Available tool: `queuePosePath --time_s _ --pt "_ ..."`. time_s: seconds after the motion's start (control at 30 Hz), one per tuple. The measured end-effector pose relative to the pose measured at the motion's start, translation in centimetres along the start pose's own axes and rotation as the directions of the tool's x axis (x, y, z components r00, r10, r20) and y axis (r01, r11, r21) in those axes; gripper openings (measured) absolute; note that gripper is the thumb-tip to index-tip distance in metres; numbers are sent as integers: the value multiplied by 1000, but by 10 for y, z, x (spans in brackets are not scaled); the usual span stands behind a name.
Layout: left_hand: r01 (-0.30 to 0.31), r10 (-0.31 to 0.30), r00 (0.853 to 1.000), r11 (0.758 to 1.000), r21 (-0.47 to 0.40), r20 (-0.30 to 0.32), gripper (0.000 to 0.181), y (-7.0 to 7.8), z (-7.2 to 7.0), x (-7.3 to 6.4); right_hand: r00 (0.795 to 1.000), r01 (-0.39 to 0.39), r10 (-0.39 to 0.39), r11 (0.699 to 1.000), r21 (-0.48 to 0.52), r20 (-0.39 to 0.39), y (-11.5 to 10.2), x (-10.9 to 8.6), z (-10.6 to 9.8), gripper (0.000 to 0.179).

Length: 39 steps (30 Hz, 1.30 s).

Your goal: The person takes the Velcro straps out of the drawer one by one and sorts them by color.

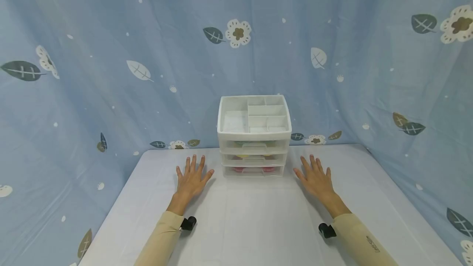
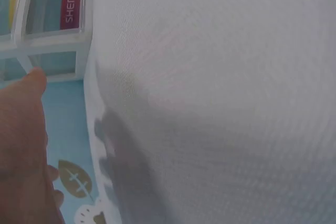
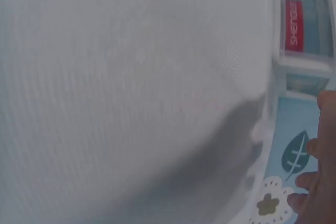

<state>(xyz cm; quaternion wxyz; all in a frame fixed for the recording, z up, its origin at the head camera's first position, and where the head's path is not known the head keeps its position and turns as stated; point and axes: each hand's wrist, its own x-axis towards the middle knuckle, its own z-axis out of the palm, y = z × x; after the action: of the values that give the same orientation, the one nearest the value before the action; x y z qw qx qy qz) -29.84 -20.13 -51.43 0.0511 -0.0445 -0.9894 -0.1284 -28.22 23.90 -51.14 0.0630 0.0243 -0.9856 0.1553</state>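
Observation:
A white drawer organizer (image 1: 255, 136) stands at the back middle of the table, its three see-through drawers pushed in. Something red shows in the bottom drawer (image 1: 254, 171), and yellow in the middle drawer (image 1: 254, 160). The compartments on top hold nothing that I can see. To its left, my left hand (image 1: 190, 182) lies palm down with fingers spread, apart from the organizer. On the other side my right hand (image 1: 317, 179) is spread the same way, holding nothing. In the left wrist view, a red label (image 2: 71, 2) with lettering shows through a drawer; the right wrist view shows a similar red label (image 3: 294, 25).
A white cloth covers the table (image 1: 255, 225). Behind it and along both sides hangs a blue curtain (image 1: 177, 73) printed with leaves and flowers, close behind the organizer. Small black devices sit at the left wrist (image 1: 189, 223) and right wrist (image 1: 327, 230).

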Motion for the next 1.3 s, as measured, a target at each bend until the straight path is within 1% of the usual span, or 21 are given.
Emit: queuePosePath --time_s 0.1,0.2,0.33,0.4,0.47,0.53,0.6,0.67,0.7,0.8,0.9,1.03,1.17,1.3 --pt "-4 5 1000 1000 -5 7 81 1 -1 -1 1000 4 -4 1000 8 -2 -2 -2 1 74" --pt "-6 6 1000 1000 -30 5 78 2 -2 0 1000 9 -9 999 34 -2 -7 -3 0 71" --pt "-19 14 999 991 -130 -40 76 2 -4 2 1000 28 -28 996 89 -12 -16 -5 -5 68" --pt "-28 17 998 979 -200 -59 76 3 -6 4 999 35 -33 992 121 -17 -21 -6 -8 68" --pt "-40 23 998 958 -284 -65 77 4 -8 6 999 36 -33 986 164 -22 -28 -6 -11 68" --pt "-59 34 997 929 -366 -73 77 6 -11 8 999 31 -26 979 204 -30 -33 -7 -15 69" --pt "-76 44 996 890 -450 -81 77 7 -14 9 999 28 -19 972 235 -40 -39 -7 -19 69" --pt "-91 53 995 854 -513 -89 76 9 -17 9 998 25 -11 968 249 -55 -44 -8 -22 68" --pt "-90 51 995 840 -536 -88 75 9 -18 9 998 24 -8 967 254 -62 -46 -9 -24 68" --pt "-87 52 996 805 -586 -75 74 11 -22 9 997 22 0 963 267 -80 -51 -11 -27 67" --pt "-85 55 996 784 -615 -68 73 13 -25 9 995 28 2 957 287 -103 -56 -12 -30 65" --pt "-82 49 996 755 -651 -69 71 16 -32 9 990 56 -10 944 326 -141 -64 -13 -34 58" --pt "-81 43 996 712 -697 -72 67 20 -40 10 986 79 -14 917 391 -167 -75 -13 -38 54" --pt "-99 47 995 672 -734 -91 64 28 -49 14 983 89 -4 882 462 -182 -86 -13 -40 53"
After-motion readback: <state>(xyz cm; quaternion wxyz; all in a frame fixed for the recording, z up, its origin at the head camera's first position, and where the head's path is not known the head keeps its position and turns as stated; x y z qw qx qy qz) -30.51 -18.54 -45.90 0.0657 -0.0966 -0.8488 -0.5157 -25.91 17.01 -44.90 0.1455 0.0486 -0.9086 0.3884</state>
